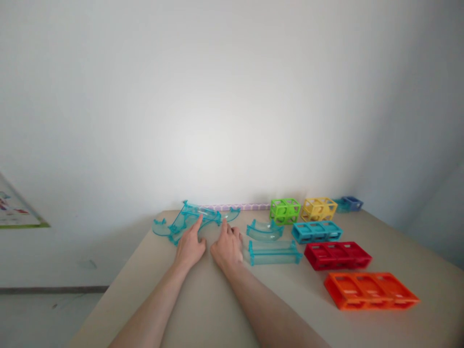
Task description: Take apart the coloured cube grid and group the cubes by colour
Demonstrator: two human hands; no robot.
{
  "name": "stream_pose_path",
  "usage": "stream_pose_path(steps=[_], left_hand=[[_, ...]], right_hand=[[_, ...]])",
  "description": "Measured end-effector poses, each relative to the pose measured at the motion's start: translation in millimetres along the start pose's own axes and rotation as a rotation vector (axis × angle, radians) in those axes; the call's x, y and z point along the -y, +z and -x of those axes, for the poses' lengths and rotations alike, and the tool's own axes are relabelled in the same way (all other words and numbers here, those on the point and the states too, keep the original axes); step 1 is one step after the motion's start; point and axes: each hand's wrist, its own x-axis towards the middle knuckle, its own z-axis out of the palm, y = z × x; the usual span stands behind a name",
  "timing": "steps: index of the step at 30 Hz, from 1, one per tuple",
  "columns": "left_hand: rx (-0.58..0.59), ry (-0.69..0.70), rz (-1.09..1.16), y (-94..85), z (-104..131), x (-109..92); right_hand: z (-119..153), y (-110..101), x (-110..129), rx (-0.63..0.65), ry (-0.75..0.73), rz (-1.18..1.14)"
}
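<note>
Near the far edge of the table point(206, 309), the left hand point(189, 246) reaches to clear teal track pieces point(178, 221), index finger and thumb apart. The right hand point(227, 247) extends its index finger toward a curved piece point(234, 213), other fingers curled. Neither seems clamped on anything; this looks like light positioning, and thin rims call for a gentle pinch.

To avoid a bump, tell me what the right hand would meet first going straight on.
The right hand would probably meet the curved teal piece at its index fingertip; whether they touch is unclear.
</note>
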Motion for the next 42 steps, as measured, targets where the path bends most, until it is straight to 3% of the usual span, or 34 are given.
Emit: stream_pose_path(steps=[8,16,20,27,34,42], left_hand=[[-0.070,0.015,-0.012,-3.3,-0.2,0.0],[-0.349,-0.166,-0.159,-26.4,-0.5,8.5],[-0.334,-0.222,-0.224,-26.8,-1.4,18.2],[-0.226,-0.199,-0.226,-20.4,-2.4,23.8],[-0.265,-0.198,-0.161,-21.4,-2.5,23.1],[-0.308,0.065,-0.046,-17.6,-5.0,24.1]], right_hand=[[-4.6,-1.8,1.2,0.008,-0.034,-0.012],[3.6,-5.0,5.2,0.114,-0.337,-0.100],[4.5,-2.6,5.8,0.121,-0.378,-0.169],[5.2,-4.4,6.0,0.028,-0.260,-0.344],[12.5,-8.2,9.5,-0.034,-0.266,-0.505],[22.5,-4.3,9.8,-0.049,-0.274,-0.600]])
